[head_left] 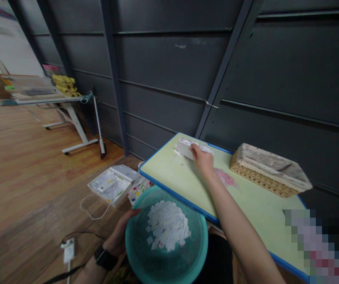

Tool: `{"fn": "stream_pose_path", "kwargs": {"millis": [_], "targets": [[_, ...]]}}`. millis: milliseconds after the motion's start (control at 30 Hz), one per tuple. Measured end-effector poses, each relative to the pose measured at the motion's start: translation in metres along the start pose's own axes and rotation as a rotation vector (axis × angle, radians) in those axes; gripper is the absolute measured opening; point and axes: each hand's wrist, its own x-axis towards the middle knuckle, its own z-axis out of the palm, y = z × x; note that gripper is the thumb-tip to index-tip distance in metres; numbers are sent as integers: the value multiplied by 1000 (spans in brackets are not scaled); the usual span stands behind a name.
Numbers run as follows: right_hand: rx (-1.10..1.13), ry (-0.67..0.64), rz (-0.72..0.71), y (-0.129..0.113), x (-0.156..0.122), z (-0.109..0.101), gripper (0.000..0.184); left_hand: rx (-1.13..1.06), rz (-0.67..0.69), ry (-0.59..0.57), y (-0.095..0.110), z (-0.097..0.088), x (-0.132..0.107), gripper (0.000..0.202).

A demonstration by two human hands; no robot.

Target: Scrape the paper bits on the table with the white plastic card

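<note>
My left hand [122, 230], with a dark watch at the wrist, is closed on the left rim of a green plastic basket [130, 252]. A heap of small white squarish pieces [168, 225] lies inside it. The basket is just below the table's front edge. My right hand [202, 157] reaches across the pale yellow table [169, 163] and grips a flat white rectangular piece [185, 150], standing on its long edge. Behind that piece, and partly hidden by it, is a second pile of white bits [206, 149] on the tabletop.
A fabric-lined wicker basket [264, 179] sits at the table's back right. A reddish smear [225, 177] marks the tabletop. On the floor at left are an open white box [110, 185] and a power strip [68, 250] with cords. A wheeled table [77, 122] stands farther off, by the dark wall.
</note>
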Motion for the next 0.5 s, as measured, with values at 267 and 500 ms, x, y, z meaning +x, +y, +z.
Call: {"fn": "stream_pose_path", "kwargs": {"millis": [267,500], "targets": [[-142,25,-50,8,-7,-24,38,-9,-9,64,4,12,-8,10],[-33,173,59,21,-7,-33,40,1,6,56,3,11,-8,7]]}}
